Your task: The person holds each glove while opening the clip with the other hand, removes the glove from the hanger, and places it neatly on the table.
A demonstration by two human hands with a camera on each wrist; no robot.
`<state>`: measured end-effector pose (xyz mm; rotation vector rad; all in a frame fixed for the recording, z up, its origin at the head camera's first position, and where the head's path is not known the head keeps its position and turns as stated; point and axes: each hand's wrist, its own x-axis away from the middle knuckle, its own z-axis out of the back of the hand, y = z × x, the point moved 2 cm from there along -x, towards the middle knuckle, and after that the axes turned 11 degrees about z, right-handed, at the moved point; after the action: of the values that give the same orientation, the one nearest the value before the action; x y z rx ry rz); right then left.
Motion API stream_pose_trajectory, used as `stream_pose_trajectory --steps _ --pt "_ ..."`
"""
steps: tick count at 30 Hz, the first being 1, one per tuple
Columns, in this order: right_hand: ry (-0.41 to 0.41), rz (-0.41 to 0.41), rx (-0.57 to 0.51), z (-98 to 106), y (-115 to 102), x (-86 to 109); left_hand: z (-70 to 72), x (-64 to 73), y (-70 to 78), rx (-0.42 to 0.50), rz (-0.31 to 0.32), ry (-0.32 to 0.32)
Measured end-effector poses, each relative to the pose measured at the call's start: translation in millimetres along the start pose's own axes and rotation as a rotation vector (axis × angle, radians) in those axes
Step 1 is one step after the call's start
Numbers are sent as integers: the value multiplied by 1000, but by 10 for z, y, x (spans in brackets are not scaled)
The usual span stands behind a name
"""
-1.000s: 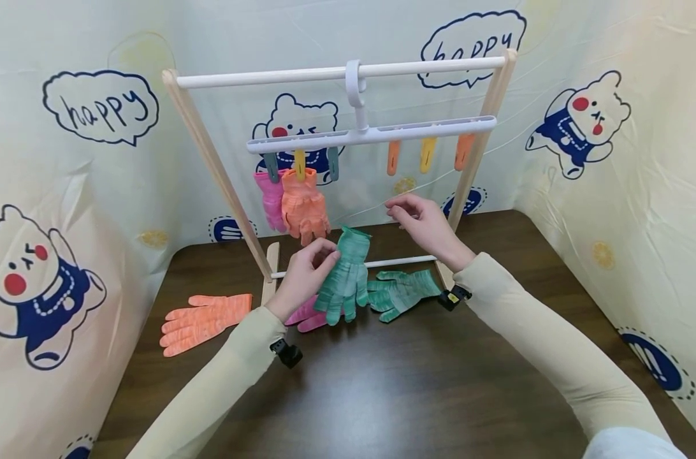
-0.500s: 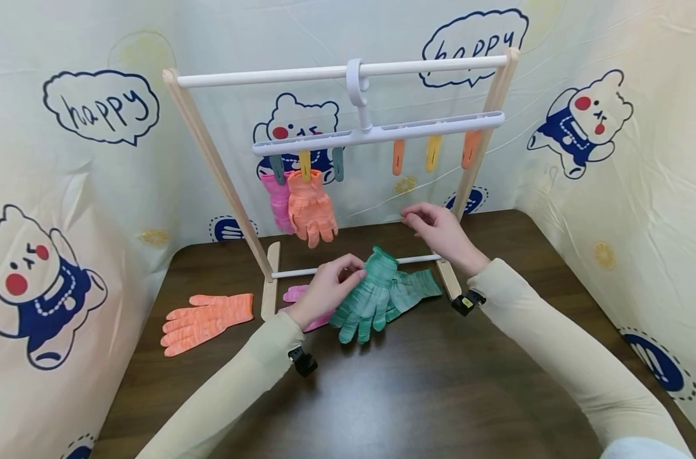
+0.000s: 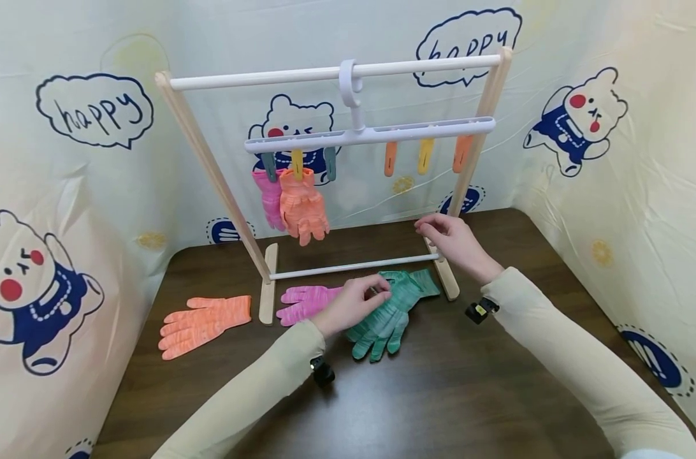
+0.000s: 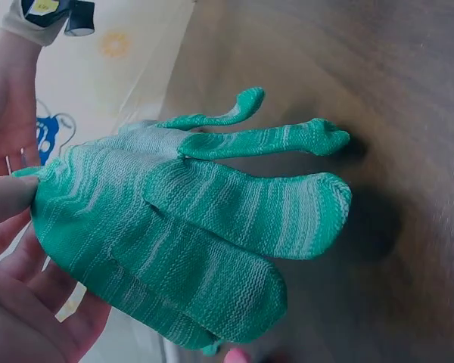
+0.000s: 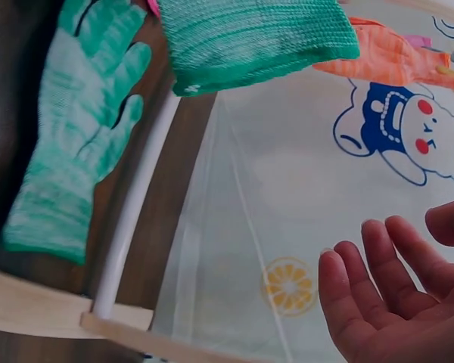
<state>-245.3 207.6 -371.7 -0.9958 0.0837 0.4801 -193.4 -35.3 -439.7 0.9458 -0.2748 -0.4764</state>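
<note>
My left hand pinches a green knitted glove by its cuff, between thumb and fingers. Its fingers droop over the dark table. Partly behind it in the head view, a second green glove lies on the table. To the right, my right hand is raised near the rack's right foot, fingers loosely bent and holding nothing. A pink glove lies just left of my left hand, and an orange glove lies farther left.
A wooden rack carries a white hanger with several clips. From its left clips hang a pink glove and an orange glove. On the right, orange clips and a yellow clip hold nothing. Printed cloth surrounds the table.
My left hand has moved right and down with the green glove, which now overlaps the other green one. My right hand has shifted right and lower, still holding nothing.
</note>
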Motion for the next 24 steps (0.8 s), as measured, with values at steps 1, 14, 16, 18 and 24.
stream_pose_trajectory --steps 1,14,16,18,24 --pt "-2 -12 4 6 19 16 -30 -9 1 -3 0 -11" --pt "-37 -66 -9 -11 291 229 -345 -143 -123 -153 29 -52" --pt "-40 -68 -11 -16 326 251 -368 -154 -148 -178 46 -55" --pt "-45 -68 -11 -23 358 271 -380 -154 -163 -199 58 -64" --pt "-52 -78 -1 -22 423 326 -377 -106 -167 -307 34 -107"
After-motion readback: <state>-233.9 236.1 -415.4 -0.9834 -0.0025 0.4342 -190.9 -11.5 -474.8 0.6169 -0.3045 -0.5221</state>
